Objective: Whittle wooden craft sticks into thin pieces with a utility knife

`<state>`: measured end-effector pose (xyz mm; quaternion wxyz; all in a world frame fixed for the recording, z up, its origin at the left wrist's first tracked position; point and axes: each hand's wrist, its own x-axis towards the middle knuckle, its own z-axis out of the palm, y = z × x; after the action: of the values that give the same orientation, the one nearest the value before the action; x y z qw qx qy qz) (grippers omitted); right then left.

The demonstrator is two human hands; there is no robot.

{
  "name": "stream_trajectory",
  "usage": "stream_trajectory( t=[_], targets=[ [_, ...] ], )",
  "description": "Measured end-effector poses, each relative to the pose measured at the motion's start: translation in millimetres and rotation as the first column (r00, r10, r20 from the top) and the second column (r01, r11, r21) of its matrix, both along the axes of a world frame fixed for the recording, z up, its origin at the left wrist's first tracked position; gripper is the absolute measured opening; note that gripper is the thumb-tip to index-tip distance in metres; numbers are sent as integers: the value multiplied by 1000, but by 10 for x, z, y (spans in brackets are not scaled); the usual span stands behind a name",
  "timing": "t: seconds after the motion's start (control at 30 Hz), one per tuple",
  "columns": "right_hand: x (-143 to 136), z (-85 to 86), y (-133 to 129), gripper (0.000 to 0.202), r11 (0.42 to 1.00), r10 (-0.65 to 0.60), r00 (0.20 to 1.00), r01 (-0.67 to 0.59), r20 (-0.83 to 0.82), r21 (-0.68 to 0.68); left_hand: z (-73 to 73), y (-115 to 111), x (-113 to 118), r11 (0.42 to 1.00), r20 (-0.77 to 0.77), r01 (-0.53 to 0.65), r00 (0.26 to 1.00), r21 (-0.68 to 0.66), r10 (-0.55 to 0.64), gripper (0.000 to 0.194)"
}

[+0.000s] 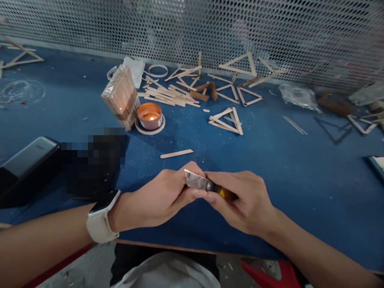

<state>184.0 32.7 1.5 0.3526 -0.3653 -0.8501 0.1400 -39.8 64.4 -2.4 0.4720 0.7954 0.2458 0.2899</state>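
Wrapped in my right hand [243, 200] is the yellow-and-dark handle of a small putty knife [198, 181], its broad, stained metal blade pointing left. My left hand [168, 196] is closed, fingers curled behind the blade and thumb meeting the right thumb. Whatever the left fingers pinch, if anything, is hidden. Just beyond the hands lies a single wooden craft stick [177, 153], one end cut at a slant. Farther off, a triangle of glued sticks [227, 121] lies flat on the blue table [270, 160].
A lit candle in a tin [150, 117] stands beside a wrapped bundle of sticks [121, 96]. Behind are a pile of loose sticks [168, 95], several stick triangles and a plastic bag [299, 97] along the perforated metal screen [180, 32]. A black device [30, 168] sits at left.
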Motion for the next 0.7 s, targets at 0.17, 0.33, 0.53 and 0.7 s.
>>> stream_trajectory(
  t=[0.17, 0.33, 0.53, 0.7],
  targets=[
    [32, 9, 14, 18, 999, 26, 999, -25, 24, -24, 41, 1, 4, 1000, -15, 11, 1000, 0, -11, 17],
    [31, 15, 9, 12, 999, 25, 999, -24, 26, -34, 24, 9, 4, 997, 5, 45, 999, 71, -45, 18],
    [68, 79, 35, 19, 985, -159, 987, 161, 38, -58, 18, 5, -24, 997, 6, 6, 1000, -71, -6, 17],
    [242, -32, 256, 38, 880, -462, 846, 474, 266, 21, 54, -14, 3, 939, 40, -121, 989, -322, 141, 19]
  ],
)
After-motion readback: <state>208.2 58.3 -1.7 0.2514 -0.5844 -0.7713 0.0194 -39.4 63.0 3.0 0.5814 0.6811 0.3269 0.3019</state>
